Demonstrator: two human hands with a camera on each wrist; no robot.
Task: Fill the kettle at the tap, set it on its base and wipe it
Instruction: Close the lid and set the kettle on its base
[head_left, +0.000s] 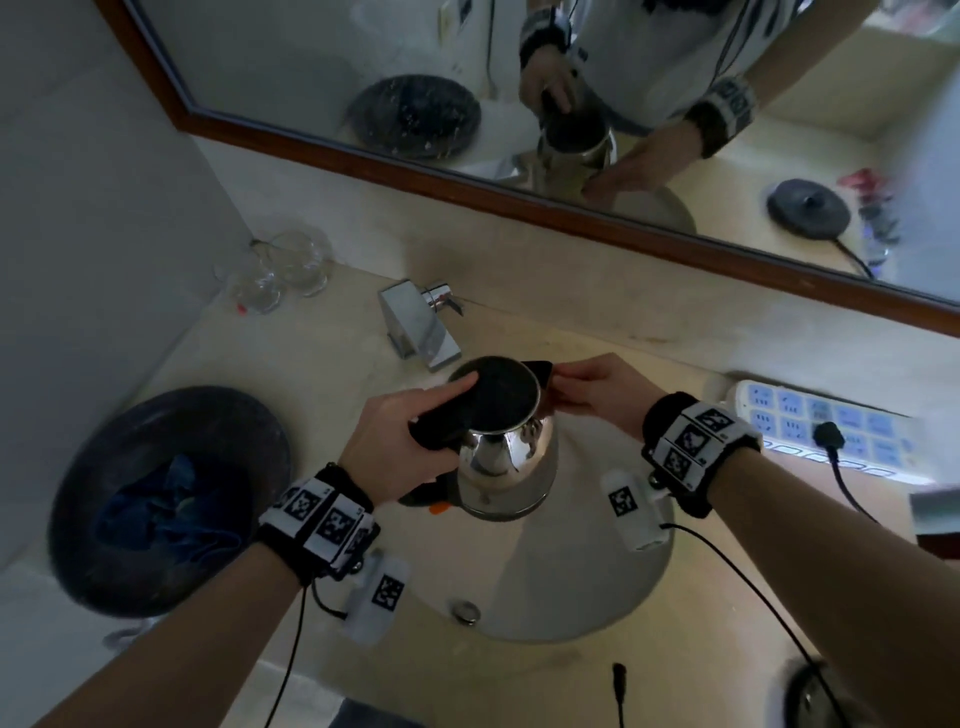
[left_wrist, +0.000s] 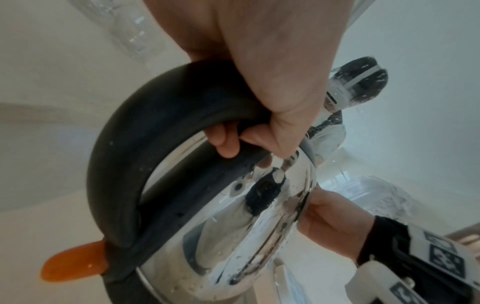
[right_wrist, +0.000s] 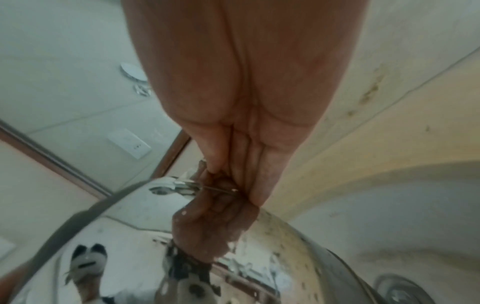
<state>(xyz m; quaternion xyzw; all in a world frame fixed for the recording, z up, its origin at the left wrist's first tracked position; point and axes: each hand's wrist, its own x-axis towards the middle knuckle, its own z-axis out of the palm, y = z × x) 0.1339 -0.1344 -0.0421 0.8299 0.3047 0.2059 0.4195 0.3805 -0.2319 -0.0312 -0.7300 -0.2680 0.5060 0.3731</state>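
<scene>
Mid-frame in the head view, the steel kettle (head_left: 506, 457) hangs over the sink (head_left: 571, 587) – just below the tap (head_left: 418, 325). Left hand (head_left: 402, 441) curls tight round its black handle (left_wrist: 145, 144); right hand (head_left: 597, 387) touches the spout, fingers (right_wrist: 233, 174) pressed together, nearly straight.

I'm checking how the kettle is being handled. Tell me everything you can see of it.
The kettle is shiny, mirror-like metal, wider at the bottom than at the top, with a black lid, a black curved handle and an orange switch tab at the handle's foot. It is held upright over the sink basin, near the tap. The left hand grips the handle; the right hand touches its spout side.
</scene>
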